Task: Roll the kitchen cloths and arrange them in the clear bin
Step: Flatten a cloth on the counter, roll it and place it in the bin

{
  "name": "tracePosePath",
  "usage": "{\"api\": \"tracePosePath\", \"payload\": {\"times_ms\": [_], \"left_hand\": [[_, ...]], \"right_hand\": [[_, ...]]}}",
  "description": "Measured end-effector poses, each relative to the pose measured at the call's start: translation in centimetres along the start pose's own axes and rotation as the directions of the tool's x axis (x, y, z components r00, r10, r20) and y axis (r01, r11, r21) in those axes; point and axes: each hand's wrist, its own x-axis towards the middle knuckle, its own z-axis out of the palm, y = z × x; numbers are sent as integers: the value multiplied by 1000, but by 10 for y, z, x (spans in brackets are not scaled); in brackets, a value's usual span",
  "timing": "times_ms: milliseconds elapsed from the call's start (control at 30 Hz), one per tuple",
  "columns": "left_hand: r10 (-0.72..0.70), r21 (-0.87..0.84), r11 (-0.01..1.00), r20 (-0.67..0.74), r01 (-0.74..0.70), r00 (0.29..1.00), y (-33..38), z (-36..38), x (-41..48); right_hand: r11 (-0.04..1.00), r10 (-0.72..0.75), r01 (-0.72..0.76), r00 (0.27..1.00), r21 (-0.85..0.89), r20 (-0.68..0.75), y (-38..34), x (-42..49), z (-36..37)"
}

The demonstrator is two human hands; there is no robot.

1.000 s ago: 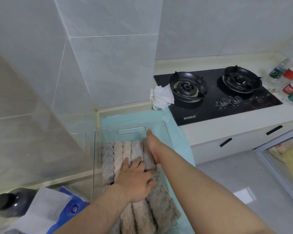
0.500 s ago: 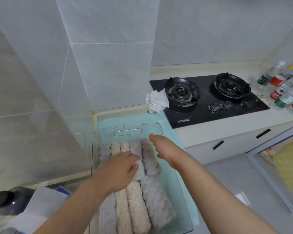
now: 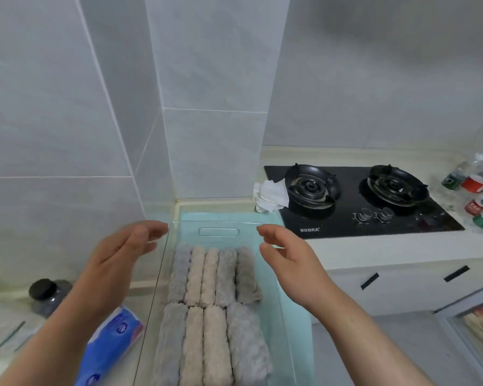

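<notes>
The clear bin (image 3: 219, 223) stands on a pale green mat, its far wall with a handle slot. Inside lie several rolled grey and beige kitchen cloths (image 3: 211, 277) in two rows, the near row (image 3: 207, 344) running to the frame's bottom edge. My left hand (image 3: 117, 257) hovers outside the bin's left wall, fingers relaxed, holding nothing. My right hand (image 3: 287, 254) hovers over the bin's right wall, fingers loosely spread, empty. Neither hand touches the cloths.
A black two-burner gas hob (image 3: 354, 199) sits to the right, with a crumpled white cloth (image 3: 269, 195) at its left edge. Bottles (image 3: 477, 190) stand at the far right. A blue-white packet (image 3: 112, 341) and a dark jar (image 3: 46, 295) lie left of the bin. Tiled walls close in behind.
Both hands lifted off the rolled cloths and moved apart to either side of the bin. The camera view tilted up, and the cloths lie in tidy rows.
</notes>
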Motion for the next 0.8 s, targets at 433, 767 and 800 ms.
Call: {"api": "tracePosePath", "payload": {"times_ms": [433,767,800], "left_hand": [[-86,79,985,-544,153,835,52,67,-196],[-138,35,936,-880,351,455,114,136,-444],[-126,22,938,-908,346,399,121,140,-470]], "right_hand": [[939,-336,328,822,99,459,-9,-65,-32],[843,-522,395,431,366,737,-45,-222,13],[834,-532,393,385,388,754,-52,-242,18]]}}
